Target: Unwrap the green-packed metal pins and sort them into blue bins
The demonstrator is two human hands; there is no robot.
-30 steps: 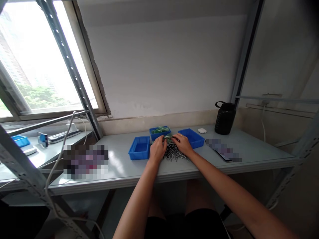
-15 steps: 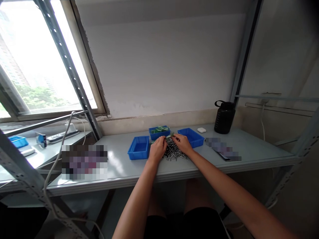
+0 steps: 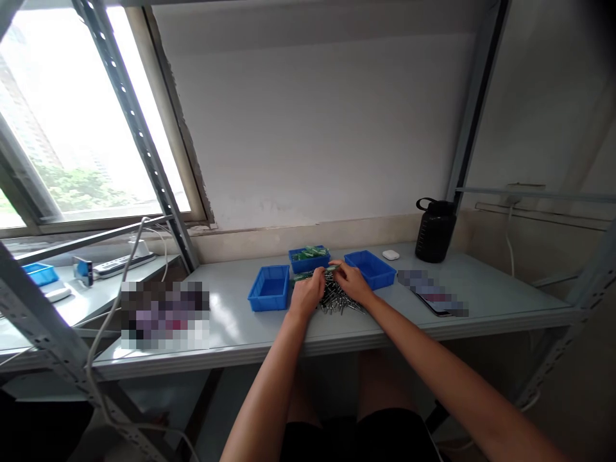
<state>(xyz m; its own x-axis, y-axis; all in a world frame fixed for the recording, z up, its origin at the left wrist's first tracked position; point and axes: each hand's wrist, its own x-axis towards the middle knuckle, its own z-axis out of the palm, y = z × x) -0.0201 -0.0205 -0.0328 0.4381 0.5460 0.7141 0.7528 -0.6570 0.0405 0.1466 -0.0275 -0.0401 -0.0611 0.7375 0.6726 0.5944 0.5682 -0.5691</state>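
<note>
Over a heap of loose metal screws or bolts [image 3: 341,300], my two hands meet at a small green-and-clear plastic bag [image 3: 332,268]. My left hand [image 3: 308,292] is closed, its fingertips pinching the near-left end of the bag. The fingers of my right hand [image 3: 352,283] are bent round the bag's right end. What is inside the bag is too small to tell. Another green packet [image 3: 302,276] lies by my left hand, partly hidden. Behind my hands a blue bin [image 3: 308,264] holds several similar green packets.
An open blue bin [image 3: 268,301] stands left of my hands, and another blue bin [image 3: 378,277] stands to the right. Farther right are a white case [image 3: 391,255], a black bottle [image 3: 436,232] and a blurred-out phone-like item [image 3: 436,296]. A metal shelf post [image 3: 139,138] rises at left.
The bag has shifted slightly between my hands, and my left fingers have moved a little to the right. The whole view has dipped slightly; the bins and heap look the same.
</note>
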